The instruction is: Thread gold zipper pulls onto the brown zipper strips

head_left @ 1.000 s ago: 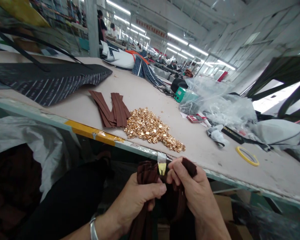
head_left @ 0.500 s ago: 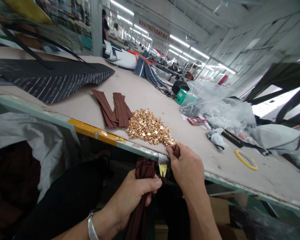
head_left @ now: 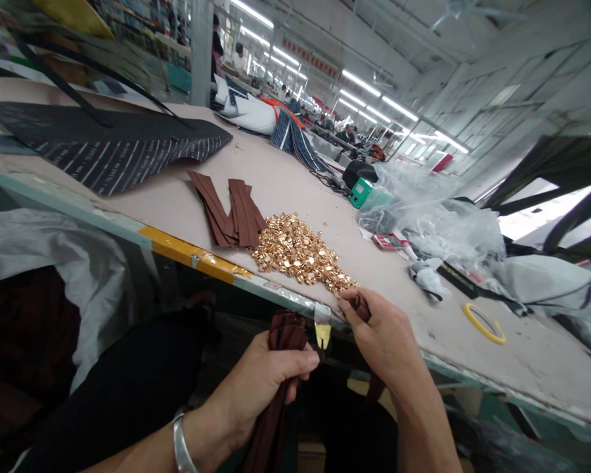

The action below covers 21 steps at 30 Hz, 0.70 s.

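A bundle of brown strips (head_left: 286, 332) is gripped in my left hand (head_left: 270, 371), below the table's front edge. My right hand (head_left: 387, 332) is closed at that edge, with a brown strip (head_left: 360, 306) showing between its fingers; its fingertips are by the near end of a pile of small gold metal pieces (head_left: 300, 253). More brown strips (head_left: 243, 213) lie on the table against the pile's left side. Between my hands, a metal piece with a yellow notched end (head_left: 322, 334) hangs from the table edge.
Black striped material (head_left: 113, 154) lies on the table (head_left: 167, 203) at left. Clear plastic bags (head_left: 423, 223), a green box (head_left: 361, 192), a red packet (head_left: 389, 242) and a yellow tape ring (head_left: 483, 323) are at right. People are in the far background.
My right hand has moved slightly right and down along the table edge with its strip. My left hand keeps its hold on the bundle. The camera view has shifted a little.
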Each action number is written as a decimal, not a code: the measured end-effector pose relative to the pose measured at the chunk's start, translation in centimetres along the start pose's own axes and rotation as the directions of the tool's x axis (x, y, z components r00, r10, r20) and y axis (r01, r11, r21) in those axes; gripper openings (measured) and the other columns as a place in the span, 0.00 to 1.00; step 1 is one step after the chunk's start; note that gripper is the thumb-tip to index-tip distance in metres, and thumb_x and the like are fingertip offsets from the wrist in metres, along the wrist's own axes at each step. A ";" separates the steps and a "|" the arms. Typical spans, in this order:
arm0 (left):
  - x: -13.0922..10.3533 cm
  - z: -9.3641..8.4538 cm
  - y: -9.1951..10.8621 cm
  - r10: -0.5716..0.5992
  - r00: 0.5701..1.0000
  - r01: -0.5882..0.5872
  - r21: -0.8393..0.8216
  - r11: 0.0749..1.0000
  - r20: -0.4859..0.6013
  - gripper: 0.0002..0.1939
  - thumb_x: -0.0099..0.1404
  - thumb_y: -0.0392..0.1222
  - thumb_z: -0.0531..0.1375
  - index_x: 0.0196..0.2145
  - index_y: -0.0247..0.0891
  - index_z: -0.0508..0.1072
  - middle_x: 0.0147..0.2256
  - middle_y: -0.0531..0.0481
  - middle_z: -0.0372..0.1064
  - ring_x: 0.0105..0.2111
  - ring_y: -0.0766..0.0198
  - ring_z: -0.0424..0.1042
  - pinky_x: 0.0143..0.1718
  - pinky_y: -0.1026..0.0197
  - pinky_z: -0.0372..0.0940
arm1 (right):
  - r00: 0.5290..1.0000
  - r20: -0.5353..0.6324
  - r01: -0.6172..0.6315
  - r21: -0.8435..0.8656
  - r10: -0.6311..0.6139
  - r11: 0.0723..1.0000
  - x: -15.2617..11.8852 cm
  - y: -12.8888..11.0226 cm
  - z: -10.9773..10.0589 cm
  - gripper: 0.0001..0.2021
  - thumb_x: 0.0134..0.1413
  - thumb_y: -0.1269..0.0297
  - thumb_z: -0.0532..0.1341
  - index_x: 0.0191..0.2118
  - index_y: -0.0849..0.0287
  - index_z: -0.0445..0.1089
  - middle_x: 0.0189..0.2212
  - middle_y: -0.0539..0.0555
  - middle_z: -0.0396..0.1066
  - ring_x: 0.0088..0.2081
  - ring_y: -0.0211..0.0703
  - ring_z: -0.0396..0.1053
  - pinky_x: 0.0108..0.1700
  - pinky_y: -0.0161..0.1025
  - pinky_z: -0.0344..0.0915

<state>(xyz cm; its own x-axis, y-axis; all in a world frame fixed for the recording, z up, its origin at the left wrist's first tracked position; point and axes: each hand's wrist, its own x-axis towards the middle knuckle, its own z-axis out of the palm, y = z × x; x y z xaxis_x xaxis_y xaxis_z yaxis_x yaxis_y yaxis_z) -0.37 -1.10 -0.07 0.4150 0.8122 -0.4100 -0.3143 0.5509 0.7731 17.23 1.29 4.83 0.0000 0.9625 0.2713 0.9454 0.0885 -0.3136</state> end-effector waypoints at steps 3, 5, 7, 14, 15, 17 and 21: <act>-0.1 -0.1 0.1 0.013 1.000 -0.013 0.012 1.000 0.013 0.07 0.50 0.41 0.63 0.24 0.36 0.70 0.18 0.57 0.61 0.15 0.73 0.55 0.19 0.67 0.49 | 0.999 0.016 0.035 0.012 -0.035 0.999 -0.1 0.4 -0.1 0.09 0.57 0.65 0.57 0.40 0.57 0.74 0.29 0.52 0.74 0.29 0.43 0.69 0.33 0.37 0.62; -0.1 -0.1 0.2 0.021 1.000 -0.021 0.018 1.000 0.017 0.07 0.50 0.41 0.63 0.23 0.36 0.70 0.18 0.57 0.61 0.15 0.73 0.56 0.19 0.67 0.49 | 0.997 0.020 0.071 -0.006 -0.071 0.997 -0.1 0.6 -0.1 0.12 0.57 0.67 0.56 0.43 0.57 0.75 0.32 0.53 0.75 0.32 0.44 0.70 0.35 0.38 0.62; -0.1 -0.1 0.2 0.011 1.000 -0.012 0.023 1.000 0.023 0.06 0.50 0.41 0.63 0.23 0.36 0.70 0.18 0.57 0.61 0.16 0.73 0.56 0.19 0.67 0.49 | 0.997 0.024 0.074 -0.029 -0.074 0.997 -0.1 0.6 -0.2 0.11 0.56 0.67 0.56 0.42 0.56 0.75 0.32 0.53 0.74 0.31 0.44 0.70 0.35 0.38 0.62; 0.0 -0.3 0.2 0.032 0.999 -0.033 0.047 0.998 0.029 0.06 0.51 0.41 0.62 0.24 0.36 0.70 0.19 0.57 0.61 0.16 0.72 0.56 0.20 0.67 0.50 | 0.998 -0.064 -0.008 -0.149 -0.002 0.989 -0.2 0.2 -0.4 0.11 0.55 0.59 0.60 0.25 0.56 0.66 0.18 0.47 0.66 0.21 0.39 0.63 0.27 0.35 0.55; 0.0 -0.3 0.2 0.030 0.999 -0.032 0.053 0.998 0.033 0.06 0.51 0.41 0.62 0.24 0.36 0.70 0.19 0.57 0.61 0.16 0.72 0.56 0.20 0.67 0.50 | 0.996 -0.093 -0.011 -0.164 -0.004 0.986 -0.3 0.1 -0.3 0.12 0.54 0.58 0.60 0.24 0.56 0.65 0.17 0.47 0.65 0.20 0.39 0.62 0.26 0.35 0.54; -0.1 -0.3 0.3 0.017 0.999 -0.020 0.059 0.998 0.037 0.07 0.50 0.41 0.63 0.24 0.35 0.70 0.19 0.57 0.61 0.17 0.72 0.56 0.20 0.67 0.50 | 0.990 -0.144 -0.029 -0.167 0.005 0.986 -0.4 0.2 -0.1 0.12 0.53 0.58 0.61 0.22 0.56 0.64 0.16 0.46 0.64 0.19 0.38 0.62 0.25 0.35 0.54; 0.0 -0.3 0.3 0.024 0.999 -0.026 0.057 0.998 0.033 0.06 0.50 0.41 0.62 0.24 0.35 0.71 0.19 0.56 0.62 0.16 0.72 0.56 0.20 0.67 0.49 | 0.980 -0.196 -0.067 -0.117 0.043 0.991 -0.6 0.8 0.1 0.09 0.54 0.59 0.59 0.28 0.57 0.72 0.19 0.49 0.70 0.21 0.41 0.67 0.27 0.35 0.57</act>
<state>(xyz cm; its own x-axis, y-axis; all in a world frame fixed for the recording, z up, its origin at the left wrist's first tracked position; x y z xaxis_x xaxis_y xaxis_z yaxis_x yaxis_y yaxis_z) -0.70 -0.92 0.03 0.4355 0.8182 -0.3753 -0.2760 0.5182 0.8095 17.97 0.82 4.34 0.1043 0.8966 0.4303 0.9750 -0.0067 -0.2222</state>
